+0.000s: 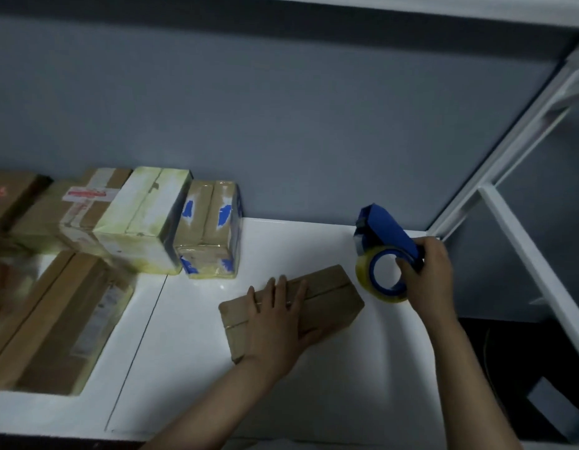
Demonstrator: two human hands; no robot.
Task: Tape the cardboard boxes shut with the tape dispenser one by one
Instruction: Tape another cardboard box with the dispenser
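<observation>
Brown and small, the cardboard box [330, 295] lies on the white table [191, 352] under my flat left hand [278, 316], fingers straight, its long side pointing far-right toward the blue tape dispenser [384, 228] that my right hand [427, 274] grips just beside that end.

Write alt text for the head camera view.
A person's left hand rests flat on a small brown cardboard box on a white table, while the right hand grips a blue tape dispenser beside it. Other wrapped boxes stand at the back left.
</observation>
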